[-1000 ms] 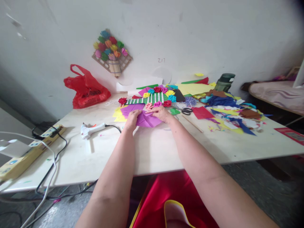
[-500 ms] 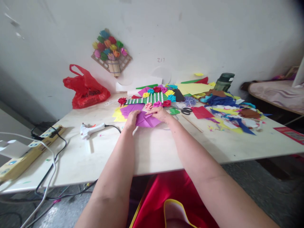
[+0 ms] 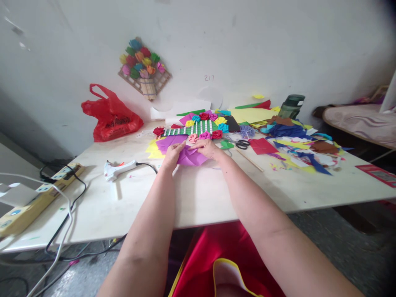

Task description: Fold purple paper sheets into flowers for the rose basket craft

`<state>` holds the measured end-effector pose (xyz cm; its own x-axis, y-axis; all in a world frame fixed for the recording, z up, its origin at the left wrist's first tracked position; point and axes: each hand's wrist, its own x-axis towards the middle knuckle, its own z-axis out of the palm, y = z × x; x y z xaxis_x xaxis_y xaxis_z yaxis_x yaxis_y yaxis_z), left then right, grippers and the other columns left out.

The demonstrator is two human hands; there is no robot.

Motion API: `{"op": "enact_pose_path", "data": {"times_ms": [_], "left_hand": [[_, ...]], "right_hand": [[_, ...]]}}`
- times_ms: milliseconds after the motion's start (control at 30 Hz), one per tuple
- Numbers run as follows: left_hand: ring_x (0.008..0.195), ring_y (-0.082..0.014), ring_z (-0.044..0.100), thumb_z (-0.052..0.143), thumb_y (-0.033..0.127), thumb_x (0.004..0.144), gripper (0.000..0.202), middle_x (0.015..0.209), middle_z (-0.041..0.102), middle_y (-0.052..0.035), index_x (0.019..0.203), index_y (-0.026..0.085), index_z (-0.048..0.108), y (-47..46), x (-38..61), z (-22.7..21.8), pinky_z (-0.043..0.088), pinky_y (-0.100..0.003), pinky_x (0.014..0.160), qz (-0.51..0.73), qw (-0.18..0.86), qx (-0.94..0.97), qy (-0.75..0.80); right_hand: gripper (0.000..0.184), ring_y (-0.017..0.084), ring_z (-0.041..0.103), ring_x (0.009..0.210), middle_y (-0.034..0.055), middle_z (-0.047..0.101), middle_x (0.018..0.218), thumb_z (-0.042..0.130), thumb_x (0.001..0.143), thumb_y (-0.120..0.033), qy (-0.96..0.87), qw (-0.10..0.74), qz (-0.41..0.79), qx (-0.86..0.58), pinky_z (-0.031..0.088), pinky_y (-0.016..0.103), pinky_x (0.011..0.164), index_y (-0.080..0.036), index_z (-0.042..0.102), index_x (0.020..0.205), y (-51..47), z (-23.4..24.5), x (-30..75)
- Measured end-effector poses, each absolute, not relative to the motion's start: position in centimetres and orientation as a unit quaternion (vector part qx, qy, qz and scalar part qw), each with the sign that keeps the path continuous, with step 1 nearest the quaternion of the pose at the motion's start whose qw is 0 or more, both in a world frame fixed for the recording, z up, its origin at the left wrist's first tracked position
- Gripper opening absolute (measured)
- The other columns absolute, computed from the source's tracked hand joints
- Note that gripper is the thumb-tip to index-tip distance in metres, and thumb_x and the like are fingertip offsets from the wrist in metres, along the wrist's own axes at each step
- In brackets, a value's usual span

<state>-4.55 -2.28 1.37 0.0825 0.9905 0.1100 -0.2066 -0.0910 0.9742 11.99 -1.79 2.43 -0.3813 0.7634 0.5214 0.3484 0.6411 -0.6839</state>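
A creased sheet of purple paper point(image 3: 190, 159) is held between my two hands, low over the table. My left hand point(image 3: 173, 155) pinches its left side, thumb on top. At the upper right part, my right hand point(image 3: 208, 147) grips it with the fingers reaching left across the surface. Another purple sheet point(image 3: 168, 142) lies flat just beyond my left hand, partly over yellow paper point(image 3: 153, 149). Right behind the hands is a green and white woven piece point(image 3: 201, 128) edged with paper roses, among them a pink rose point(image 3: 193, 138).
A white glue gun point(image 3: 119, 169) rests to the left, near a power strip point(image 3: 40, 194) with cables. Black scissors point(image 3: 242, 144), a wooden stick point(image 3: 250, 160) and red paper point(image 3: 262, 146) lie at right, before piled paper scraps point(image 3: 291, 136). Behind stand a red bag point(image 3: 114, 119) and a bottle point(image 3: 291, 107).
The thumb of my left hand has lifted slightly and points more upward along the purple paper. My right hand stays nearly in place; the rest of the table looks the same.
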Motion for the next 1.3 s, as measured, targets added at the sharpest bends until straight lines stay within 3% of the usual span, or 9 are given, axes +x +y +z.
{"op": "enact_pose_path", "data": {"times_ms": [367, 600, 767, 900, 1000, 1100, 1300], "left_hand": [[0.035, -0.0040, 0.031, 0.066, 0.040, 0.065, 0.033, 0.043, 0.039, 0.0061, 0.056, 0.016, 0.045, -1.5, -4.9, 0.6, 0.017, -0.019, 0.036, 0.545, 0.497, 0.549, 0.393], [0.038, -0.0035, 0.028, 0.062, 0.043, 0.070, 0.034, 0.045, 0.038, 0.0057, 0.057, 0.016, 0.045, -1.8, -4.9, 0.8, 0.015, -0.019, 0.037, 0.545, 0.457, 0.591, 0.381], [0.041, -0.0036, 0.028, 0.062, 0.040, 0.070, 0.032, 0.047, 0.040, 0.0051, 0.056, 0.015, 0.048, -2.3, -4.5, 1.4, 0.017, -0.019, 0.038, 0.548, 0.450, 0.601, 0.369], [0.042, -0.0039, 0.028, 0.062, 0.040, 0.070, 0.033, 0.048, 0.039, 0.0052, 0.056, 0.015, 0.047, -2.6, -4.4, 1.6, 0.017, -0.019, 0.039, 0.546, 0.443, 0.613, 0.360], [0.042, -0.0040, 0.028, 0.062, 0.042, 0.070, 0.034, 0.048, 0.038, 0.0053, 0.056, 0.015, 0.046, -2.6, -4.4, 1.6, 0.017, -0.019, 0.039, 0.545, 0.440, 0.617, 0.358], [0.040, -0.0039, 0.027, 0.061, 0.044, 0.070, 0.036, 0.046, 0.036, 0.0055, 0.055, 0.016, 0.045, -2.4, -4.5, 1.4, 0.016, -0.020, 0.038, 0.546, 0.445, 0.607, 0.368], [0.038, -0.0037, 0.027, 0.062, 0.044, 0.070, 0.037, 0.044, 0.036, 0.0056, 0.055, 0.016, 0.043, -2.3, -4.5, 1.2, 0.014, -0.020, 0.037, 0.543, 0.450, 0.597, 0.383]], "right_hand": [[0.033, 0.017, 0.061, 0.090, 0.0023, 0.071, 0.084, 0.049, 0.063, -0.004, -0.797, 0.419, 0.254, -0.354, 0.043, 0.033, 0.087, -0.022, 0.073, 0.075, -2.6, 3.2, 12.2], [0.027, 0.017, 0.059, 0.092, 0.0043, 0.069, 0.085, 0.048, 0.079, -0.032, -0.735, 0.484, 0.359, -0.312, 0.040, 0.031, 0.089, -0.017, 0.071, 0.078, -3.2, 3.9, 13.0], [0.030, 0.018, 0.057, 0.081, 0.0008, 0.062, 0.068, 0.061, 0.068, -0.045, -0.700, 0.489, 0.334, -0.399, 0.043, 0.027, 0.075, -0.015, 0.066, 0.066, -2.7, 3.4, 12.1], [0.038, 0.013, 0.047, 0.058, -0.0029, 0.042, 0.047, 0.065, 0.062, -0.048, -0.709, 0.461, 0.280, -0.454, 0.038, 0.026, 0.058, -0.016, 0.051, 0.045, -2.5, 3.1, 11.8], [0.041, 0.010, 0.036, 0.049, -0.0048, 0.031, 0.045, 0.065, 0.061, -0.046, -0.698, 0.466, 0.284, -0.465, 0.031, 0.025, 0.051, -0.017, 0.044, 0.043, -2.6, 3.1, 11.8], [0.038, 0.009, 0.033, 0.049, -0.0053, 0.030, 0.045, 0.065, 0.060, -0.045, -0.677, 0.482, 0.303, -0.466, 0.029, 0.024, 0.050, -0.017, 0.045, 0.044, -2.7, 3.0, 11.7], [0.034, 0.012, 0.044, 0.056, -0.0029, 0.042, 0.049, 0.067, 0.055, -0.046, -0.659, 0.503, 0.323, -0.456, 0.035, 0.025, 0.056, -0.015, 0.054, 0.048, -2.5, 2.9, 11.4]]}}
